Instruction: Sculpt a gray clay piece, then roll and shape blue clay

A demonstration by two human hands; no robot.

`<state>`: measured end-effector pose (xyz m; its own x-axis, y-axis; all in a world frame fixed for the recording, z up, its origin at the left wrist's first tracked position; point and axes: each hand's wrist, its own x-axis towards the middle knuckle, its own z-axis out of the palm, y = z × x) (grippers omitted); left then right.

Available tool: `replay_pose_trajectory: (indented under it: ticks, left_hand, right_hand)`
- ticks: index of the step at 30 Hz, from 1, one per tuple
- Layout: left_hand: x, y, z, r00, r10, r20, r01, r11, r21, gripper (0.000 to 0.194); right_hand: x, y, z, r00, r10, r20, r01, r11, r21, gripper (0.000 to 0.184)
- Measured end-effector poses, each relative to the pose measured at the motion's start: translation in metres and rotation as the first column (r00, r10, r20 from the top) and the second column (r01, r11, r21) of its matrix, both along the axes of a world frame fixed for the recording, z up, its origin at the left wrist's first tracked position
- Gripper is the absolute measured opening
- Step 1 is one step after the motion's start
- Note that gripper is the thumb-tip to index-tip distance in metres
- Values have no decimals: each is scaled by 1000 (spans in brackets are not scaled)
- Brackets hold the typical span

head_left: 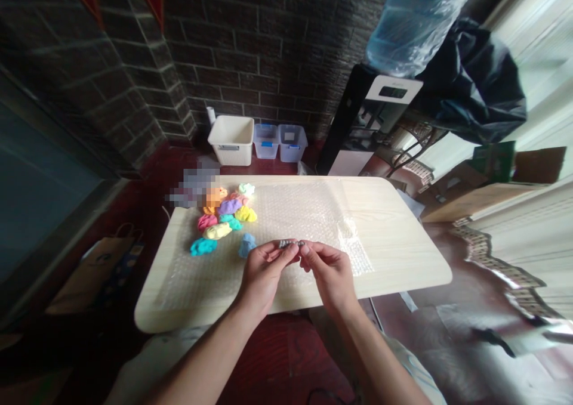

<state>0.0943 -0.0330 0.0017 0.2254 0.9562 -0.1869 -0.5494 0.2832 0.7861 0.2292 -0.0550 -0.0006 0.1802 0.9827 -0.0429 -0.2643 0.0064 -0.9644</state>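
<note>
Your table (403, 238) looks like pale wood grain with a smooth finish, and the bubble wrap (295, 208) on it is clear, bumpy plastic, pretty shiny in spots. Those coloured lumps (230, 207) of yours look matt and doughy. The grey bit (283, 244) you've got seems knobbly, too small to tell the material. Behind, you've got rough brick wall (233, 53), plus a glossy, crinkled black plastic bag (483, 89).

a small grey piece (285, 244), seemingly bumpy, held between left hand (264, 268) and right hand (331, 269).
</note>
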Motion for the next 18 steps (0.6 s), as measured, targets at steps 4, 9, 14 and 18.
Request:
replay_pose_trajectory:
  ticks: [4, 9, 14, 18]
  left_hand:
    - [-8, 5, 4, 999, 19, 32, -17, 998, -54, 21]
    - [-16, 12, 5, 996, 56, 69, -45, 988, -150, 26]
    - [-18, 14, 3, 994, 61, 92, -44, 983, -179, 27]
    - [-18, 14, 1, 992, 78, 103, -60, 984, -168, 29]
  right_hand:
    - [0, 2, 2, 995, -22, -95, 21, 1000, -14, 25]
    - [3, 7, 2, 968, -77, -240, 54, 993, -101, 33]
    - [6, 9, 1, 970, -45, -240, 6, 987, -159, 35]
    - [6, 8, 1, 979, -7, -204, -24, 989, -148, 31]
